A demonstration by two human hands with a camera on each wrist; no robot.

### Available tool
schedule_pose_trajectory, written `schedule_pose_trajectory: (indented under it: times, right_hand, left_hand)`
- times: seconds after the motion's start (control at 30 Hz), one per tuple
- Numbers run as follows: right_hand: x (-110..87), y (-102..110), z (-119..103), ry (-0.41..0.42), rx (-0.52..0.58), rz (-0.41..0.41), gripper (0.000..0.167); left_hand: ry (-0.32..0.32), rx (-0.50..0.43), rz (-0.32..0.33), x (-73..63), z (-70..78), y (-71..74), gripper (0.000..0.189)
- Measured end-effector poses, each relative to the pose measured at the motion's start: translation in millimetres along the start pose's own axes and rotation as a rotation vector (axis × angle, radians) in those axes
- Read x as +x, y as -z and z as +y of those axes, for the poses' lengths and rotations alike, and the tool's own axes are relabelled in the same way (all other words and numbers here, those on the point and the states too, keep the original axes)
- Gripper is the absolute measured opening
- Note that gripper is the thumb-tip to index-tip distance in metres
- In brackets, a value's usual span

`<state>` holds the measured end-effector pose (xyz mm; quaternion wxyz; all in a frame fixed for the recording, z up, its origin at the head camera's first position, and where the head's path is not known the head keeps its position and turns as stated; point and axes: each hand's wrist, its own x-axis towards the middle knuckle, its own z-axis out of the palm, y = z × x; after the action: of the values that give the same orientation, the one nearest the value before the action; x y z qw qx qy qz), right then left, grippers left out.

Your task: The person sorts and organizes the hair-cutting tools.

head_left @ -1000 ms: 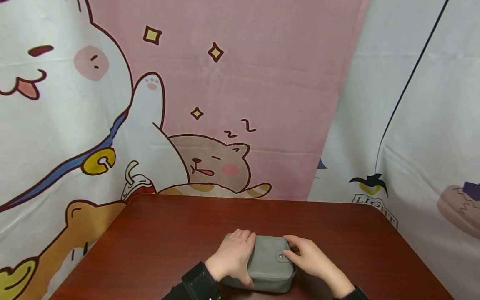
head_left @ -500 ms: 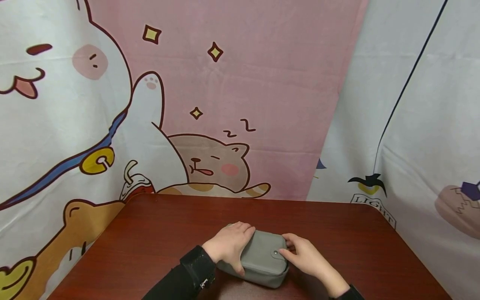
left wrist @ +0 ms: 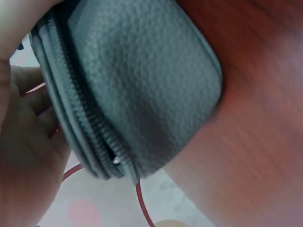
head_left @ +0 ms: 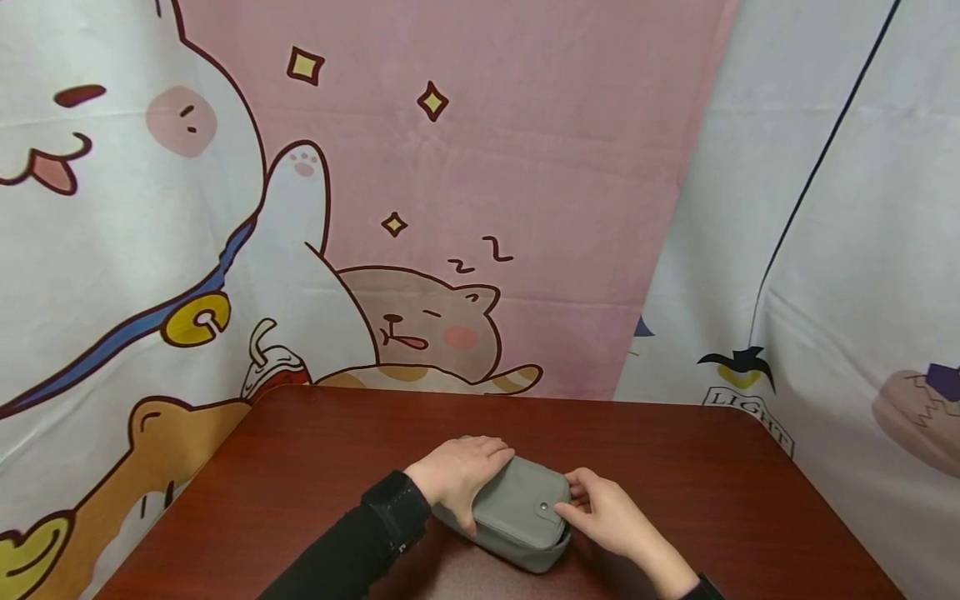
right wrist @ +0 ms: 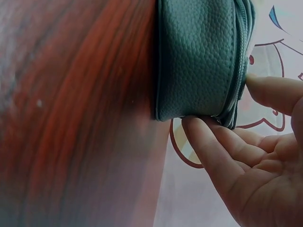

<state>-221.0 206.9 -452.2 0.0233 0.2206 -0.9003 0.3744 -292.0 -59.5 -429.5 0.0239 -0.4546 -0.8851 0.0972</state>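
A grey-green zip pouch (head_left: 516,508) of pebbled leather lies at an angle on the table, its lid bearing a tab with a metal snap button (head_left: 543,506). My left hand (head_left: 463,479) grips its left end, thumb on the near side and fingers over the far side. At the right end my right hand (head_left: 606,515) pinches the corner, thumb by the tab. In the right wrist view its fingertips touch the pouch's end just below the zip (right wrist: 241,52). The zip's toothed edge (left wrist: 80,99) runs along under the lid in the left wrist view.
The reddish-brown wooden table (head_left: 337,450) has its far edge against a cartoon-printed cloth (head_left: 570,208). Black cuffs (head_left: 397,504) cover both wrists.
The pouch has turned clockwise, its left end moving away and its right end nearer, and shifted slightly left. Both hands have moved with it and stay on it.
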Motion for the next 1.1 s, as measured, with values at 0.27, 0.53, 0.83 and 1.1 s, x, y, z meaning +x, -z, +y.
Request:
schedule_pose_trajectory:
  times: [0.27, 0.53, 0.83, 1.1]
  right_hand:
    - [-4.4, -1.5, -5.5, 0.035, 0.014, -0.007, 0.033]
    - [-7.5, -1.6, -11.1, 0.02, 0.03, -0.033, 0.033]
    - [-10.7, -1.6, -17.8, 0.012, 0.121, -0.13, 0.033]
    - [-14.0, -4.1, -24.7, 0.023, 0.125, -0.148, 0.033]
  left_hand:
    - [-0.037, 0.1, -0.037, 0.6, -1.3, 6.4, 0.126]
    - [-0.051, 0.168, -0.06, 0.1, 1.5, 10.6, 0.128]
    - [-0.112, 0.233, -0.056, -2.6, -2.4, 10.4, 0.127]
    - [-0.126, 0.255, -0.057, -6.2, -4.3, 9.4, 0.128]
